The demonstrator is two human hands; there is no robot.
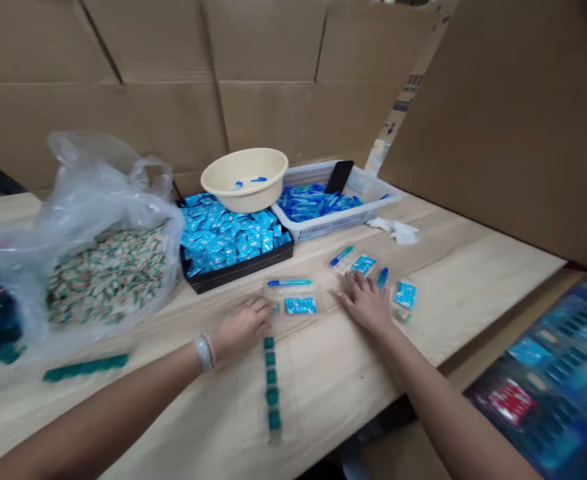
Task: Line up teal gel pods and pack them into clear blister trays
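My left hand [243,325] is slightly blurred, fingers drawn together at the left end of a clear plastic tray [293,292]. In that tray lie a blue pen-like stick [290,283] and a blue packet [300,306]. A small green-and-tan piece [276,307] shows beside the fingertips; whether they grip it is hidden. My right hand [366,302] rests with fingers apart over two more clear trays. These hold blue packets [406,295] and blue sticks [342,255]. Just below my left hand, a clear strip carries a column of dark green square pieces [272,377].
A plastic bag [98,193] of green-and-tan pieces stands left. Behind are a black box [238,262] of blue packets, a cream bowl [246,198] and a white basket [333,217] of blue sticks with a dark phone-like slab [340,177]. Filled packs [538,373] lie lower right.
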